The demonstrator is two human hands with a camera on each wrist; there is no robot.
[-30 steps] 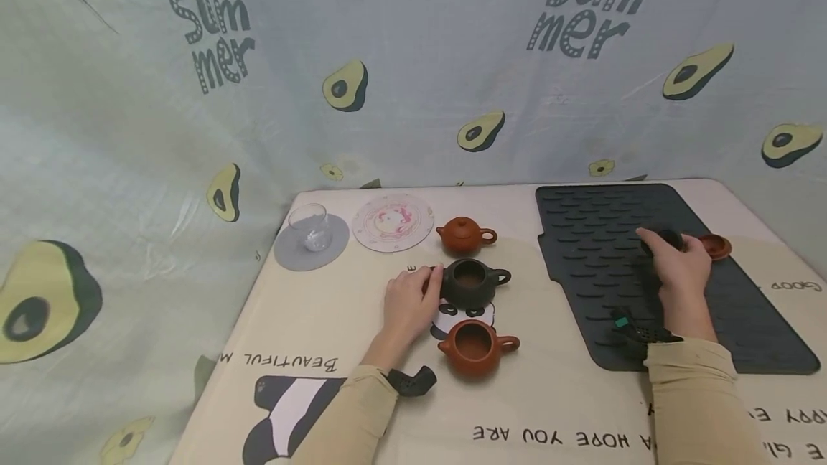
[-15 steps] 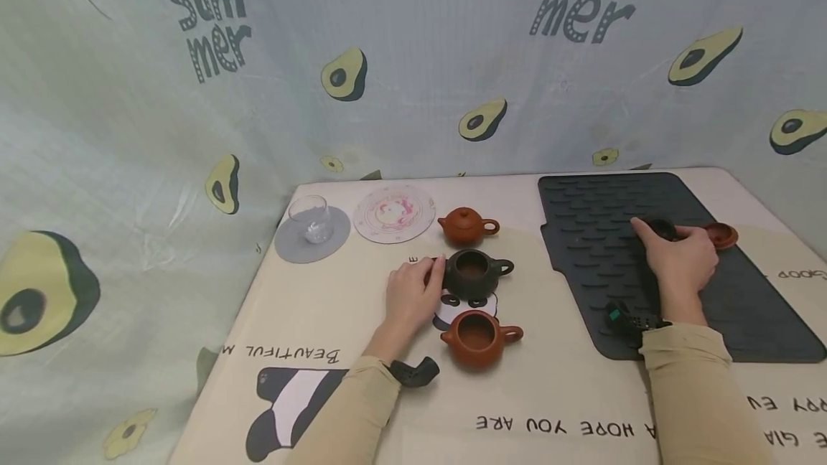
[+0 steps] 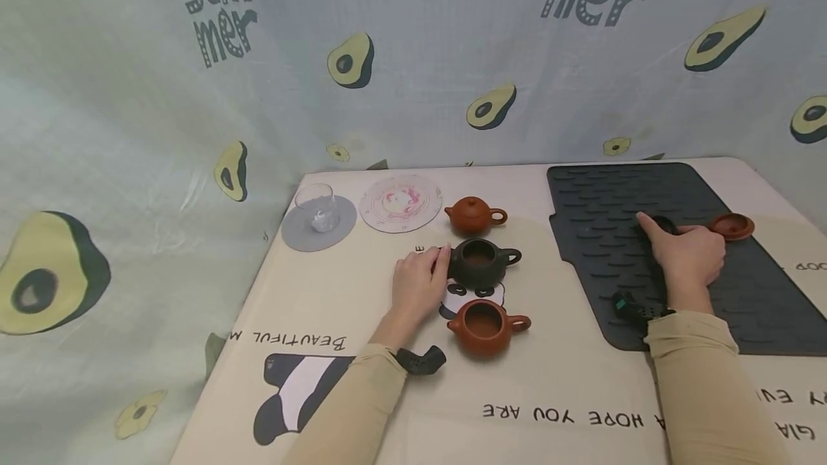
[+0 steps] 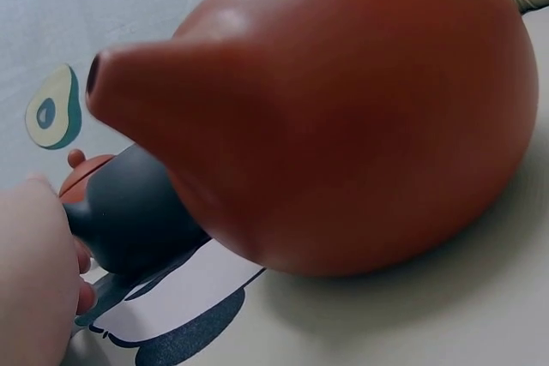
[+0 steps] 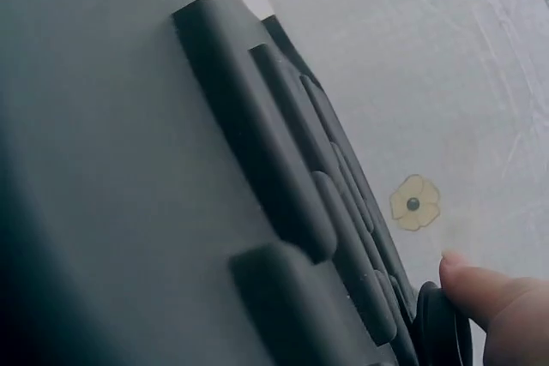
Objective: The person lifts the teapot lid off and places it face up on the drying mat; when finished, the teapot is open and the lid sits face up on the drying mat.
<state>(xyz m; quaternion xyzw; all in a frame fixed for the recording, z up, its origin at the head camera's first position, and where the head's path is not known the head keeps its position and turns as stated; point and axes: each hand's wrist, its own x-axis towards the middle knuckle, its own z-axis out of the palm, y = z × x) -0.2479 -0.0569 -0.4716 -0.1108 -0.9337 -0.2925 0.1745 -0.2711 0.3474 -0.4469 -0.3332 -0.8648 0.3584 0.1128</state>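
3 teapots stand in a row on the surface (image 3: 549,379): 1 lidded orange teapot (image 3: 470,217) at the back, 1 lidless black teapot (image 3: 481,275) in the middle, and 1 lidless red-brown teapot (image 3: 484,339) nearest the person. 2 loose lids are in sight: 1 black lid (image 3: 664,224) at the right hand (image 3: 691,257), and 1 red-brown lid (image 3: 732,226) lying hollow side up at the right edge of the 1 dark ribbed mat (image 3: 594,221). At the far left, 1 clear glass (image 3: 323,215) stands on 1 gray round coaster (image 3: 297,232), beside 1 round pink-printed mat (image 3: 400,204).

Of the 2 hands, the left hand (image 3: 416,285) grips the black teapot by its spout; the right has the black lid between thumb and fingers, over the ribbed mat, its fingertips partly hidden.

Compared with 1.0 s ago, the head view has tipped downward, the right hand and black lid have shifted slightly left over the mat, and the left hand keeps its hold; the teapots stand where they did.

The backdrop (image 3: 413,20) reads "SUMMER" 2 times, the right 1 cut off at the top, among 6 avocados. Upside down, the surface reads "BEAUTIFUL M" and "HOPE YOU ARE".
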